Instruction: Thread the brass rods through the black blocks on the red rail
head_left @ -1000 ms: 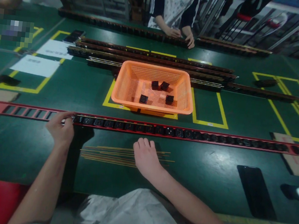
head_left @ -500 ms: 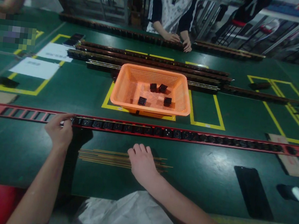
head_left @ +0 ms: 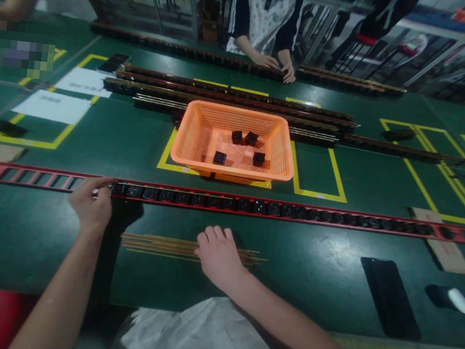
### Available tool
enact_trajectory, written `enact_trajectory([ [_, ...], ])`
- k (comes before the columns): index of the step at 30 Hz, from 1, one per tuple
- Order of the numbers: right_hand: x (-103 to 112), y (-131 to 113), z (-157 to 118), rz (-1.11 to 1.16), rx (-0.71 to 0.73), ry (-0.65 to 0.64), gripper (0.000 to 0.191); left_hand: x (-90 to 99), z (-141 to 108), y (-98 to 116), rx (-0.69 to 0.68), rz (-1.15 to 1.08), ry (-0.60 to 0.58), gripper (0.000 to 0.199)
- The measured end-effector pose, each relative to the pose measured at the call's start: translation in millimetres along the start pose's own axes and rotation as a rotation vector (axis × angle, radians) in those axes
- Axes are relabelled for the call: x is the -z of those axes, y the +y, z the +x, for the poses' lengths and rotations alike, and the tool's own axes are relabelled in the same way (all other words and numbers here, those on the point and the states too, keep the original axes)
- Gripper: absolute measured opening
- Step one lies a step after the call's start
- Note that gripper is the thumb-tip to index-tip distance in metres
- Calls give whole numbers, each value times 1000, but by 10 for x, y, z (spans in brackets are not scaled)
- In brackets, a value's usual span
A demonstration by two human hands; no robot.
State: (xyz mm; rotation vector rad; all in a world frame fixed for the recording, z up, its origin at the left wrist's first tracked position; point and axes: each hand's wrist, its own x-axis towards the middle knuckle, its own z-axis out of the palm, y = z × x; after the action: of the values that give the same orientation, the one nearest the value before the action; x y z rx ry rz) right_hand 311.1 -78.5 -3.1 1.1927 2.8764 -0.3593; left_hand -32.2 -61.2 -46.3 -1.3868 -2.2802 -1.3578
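Note:
A long red rail [head_left: 336, 218] lies across the green table, filled with black socket modules [head_left: 196, 199] from the middle to the right; its left end has bare slots. My left hand [head_left: 89, 206] grips the rail at the leftmost module. My right hand [head_left: 218, 254] rests palm down on a bundle of thin brass strips [head_left: 157, 244] lying in front of the rail. Behind the rail stands an orange basket [head_left: 186, 135] with several loose black modules [head_left: 237, 137] inside.
More long rails [head_left: 233, 97] lie behind the basket. A co-worker's hands [head_left: 279, 66] rest on a rail at the far edge. White papers [head_left: 53, 106] at the left, a black phone [head_left: 390, 296] and a small dark object [head_left: 449, 298] at the right.
My right hand has slid slightly left and back along the brass strips. My left hand stays on the rail. The view has shifted a little.

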Motion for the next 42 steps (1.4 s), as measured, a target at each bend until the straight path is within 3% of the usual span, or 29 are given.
enact_trajectory([
  [10, -78, -40, 50, -6, -46, -2, 6, -5, 2, -16, -43, -24, 13, 23],
  [16, -58, -130, 70, -40, -101, 9, 10, -7, 3, 10, 0, -10, 10, 22],
  [28, -34, -71, 100, -15, -36, -34, 13, -27, -26, -108, 90, -30, 45, 27],
  [35, 120, -15, 181, 97, -64, -64, 15, -33, -16, -22, 168, -104, 119, 29],
  [42, 396, 54, 540, 120, -37, -7, 21, -51, -19, -11, 230, -137, 149, 27],
])
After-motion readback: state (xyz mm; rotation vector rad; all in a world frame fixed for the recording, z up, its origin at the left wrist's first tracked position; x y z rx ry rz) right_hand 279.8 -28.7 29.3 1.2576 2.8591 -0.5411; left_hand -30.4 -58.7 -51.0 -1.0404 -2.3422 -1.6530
